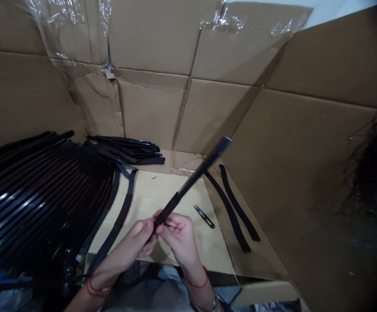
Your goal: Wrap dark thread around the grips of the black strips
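Both of my hands are on one long black strip (193, 177), which slants up and to the right with a shiny far end. My left hand (141, 236) grips its lower part between thumb and fingers. Close beside it, my right hand (178, 234) pinches the same strip near its lower end with thumb and fingertips. The strip's lowest end is hidden by my fingers. On the pale board (175, 186) to the right of my hands lies a pair of black thread snips (204, 216), its points toward the upper left.
A large fanned pile of black strips (39, 195) fills the left side. Behind it lies a smaller stack of strips (126, 149). A single strip (123, 212) runs along the board's left edge; two more strips (240, 203) lie at right. Cardboard walls (156, 104) enclose the workspace.
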The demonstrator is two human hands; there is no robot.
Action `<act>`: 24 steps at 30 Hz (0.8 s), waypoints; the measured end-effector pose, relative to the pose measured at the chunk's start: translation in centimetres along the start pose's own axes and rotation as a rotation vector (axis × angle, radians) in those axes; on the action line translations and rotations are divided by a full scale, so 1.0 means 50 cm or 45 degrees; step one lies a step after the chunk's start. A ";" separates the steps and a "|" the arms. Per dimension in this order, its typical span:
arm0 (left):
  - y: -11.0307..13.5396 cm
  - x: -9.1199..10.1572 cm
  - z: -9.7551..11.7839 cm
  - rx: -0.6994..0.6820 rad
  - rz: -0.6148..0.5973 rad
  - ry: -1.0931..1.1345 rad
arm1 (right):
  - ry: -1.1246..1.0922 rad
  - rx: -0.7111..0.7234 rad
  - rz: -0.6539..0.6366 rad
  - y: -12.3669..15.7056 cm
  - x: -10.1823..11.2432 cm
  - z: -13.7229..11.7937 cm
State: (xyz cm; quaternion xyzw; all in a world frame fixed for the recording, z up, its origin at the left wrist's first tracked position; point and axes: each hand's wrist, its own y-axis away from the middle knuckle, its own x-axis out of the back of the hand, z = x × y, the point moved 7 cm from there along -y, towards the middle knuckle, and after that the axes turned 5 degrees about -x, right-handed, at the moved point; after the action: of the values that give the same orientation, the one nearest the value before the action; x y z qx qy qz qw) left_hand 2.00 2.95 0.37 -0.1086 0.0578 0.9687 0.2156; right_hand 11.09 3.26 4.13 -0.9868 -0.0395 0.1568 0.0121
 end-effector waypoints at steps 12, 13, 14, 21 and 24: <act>0.019 -0.011 -0.011 0.158 -0.058 0.399 | 0.175 0.070 0.065 0.020 -0.001 -0.028; 0.016 -0.011 -0.008 0.129 -0.031 0.432 | 0.187 0.108 0.121 0.024 0.003 -0.030; 0.014 -0.012 -0.007 0.118 -0.021 0.464 | 0.204 0.144 0.157 0.027 0.006 -0.030; 0.005 -0.043 -0.007 0.273 -0.420 0.540 | 0.286 0.173 0.178 0.039 0.013 -0.016; 0.004 -0.044 0.002 0.303 -0.463 0.554 | 0.321 0.220 0.183 0.041 0.014 -0.024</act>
State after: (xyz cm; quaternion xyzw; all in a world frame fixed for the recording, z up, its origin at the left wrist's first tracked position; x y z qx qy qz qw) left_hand 3.85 1.91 1.02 -0.2961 0.1953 0.8546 0.3793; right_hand 12.29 1.26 4.99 -0.9942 0.0468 0.0351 0.0905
